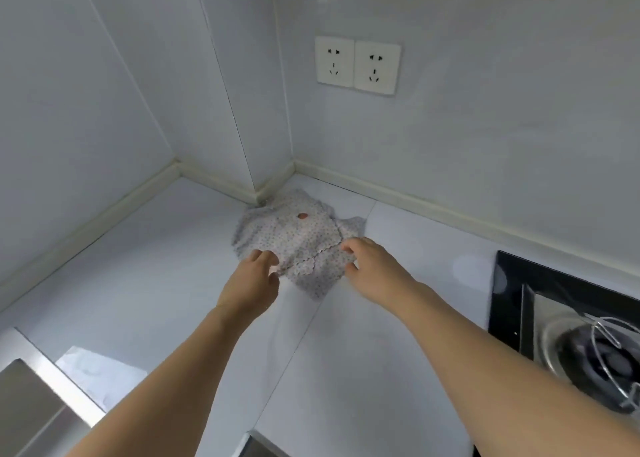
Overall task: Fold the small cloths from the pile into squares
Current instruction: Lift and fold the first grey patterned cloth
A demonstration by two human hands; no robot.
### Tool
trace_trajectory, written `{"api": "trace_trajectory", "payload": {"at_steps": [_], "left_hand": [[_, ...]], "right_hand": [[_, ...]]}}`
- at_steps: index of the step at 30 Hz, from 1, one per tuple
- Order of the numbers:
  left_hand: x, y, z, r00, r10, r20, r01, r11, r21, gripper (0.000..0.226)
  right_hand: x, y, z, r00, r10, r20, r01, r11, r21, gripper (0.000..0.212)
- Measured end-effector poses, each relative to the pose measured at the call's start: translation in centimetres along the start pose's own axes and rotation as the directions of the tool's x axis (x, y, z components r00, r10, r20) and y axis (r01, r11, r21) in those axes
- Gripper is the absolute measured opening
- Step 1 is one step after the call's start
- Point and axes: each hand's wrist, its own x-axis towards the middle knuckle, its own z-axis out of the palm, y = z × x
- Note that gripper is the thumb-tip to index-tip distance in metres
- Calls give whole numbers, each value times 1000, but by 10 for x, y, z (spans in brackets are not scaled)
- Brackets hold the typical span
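Your left hand (254, 276) and right hand (372, 264) are each pinching the speckled cloth pile (294, 236) at frame centre. It is lying on the white countertop (156, 266), under two wall sockets (358, 64), with one gas burner (595, 359) at the lower right.

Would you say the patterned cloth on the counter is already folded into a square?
No. The cloth pile lies rumpled with uneven edges; left hand and right hand grip its near edge.

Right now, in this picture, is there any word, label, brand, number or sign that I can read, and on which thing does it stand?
None: no readable text shows in this view.
Two wall sockets: only plug holes, no lettering visible.
Patterned cloths on the counter: a small dotted print and one reddish spot, no words.
Black hob at right: no marking can be made out; it is blurred.
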Motion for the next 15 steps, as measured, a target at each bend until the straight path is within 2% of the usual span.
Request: {"api": "trace_trajectory", "payload": {"at_steps": [5, 7, 9, 11, 15], "left_hand": [[53, -61, 44, 988, 108, -109, -114, 992, -49, 23], [60, -78, 61, 967, 199, -161, -210, 976, -55, 23], [66, -92, 73, 938, 287, -193, -298, 954, -32, 29], [68, -98, 79, 921, 322, -218, -329, 944, 5, 33], [72, -100, 78, 891, 399, -214, -390, 917, 85, 19]], "right_hand": [[86, 8, 69, 992, -117, -50, 115, 992, -47, 32], [107, 17, 94, 983, -158, -90, 152, 985, -76, 31], [122, 28, 112, 973, -196, -123, 185, 978, -94, 29], [128, 38, 125, 965, -229, -130, 214, 969, -120, 30], [131, 47, 130, 957, -259, -131, 234, 956, -176, 38]]}}
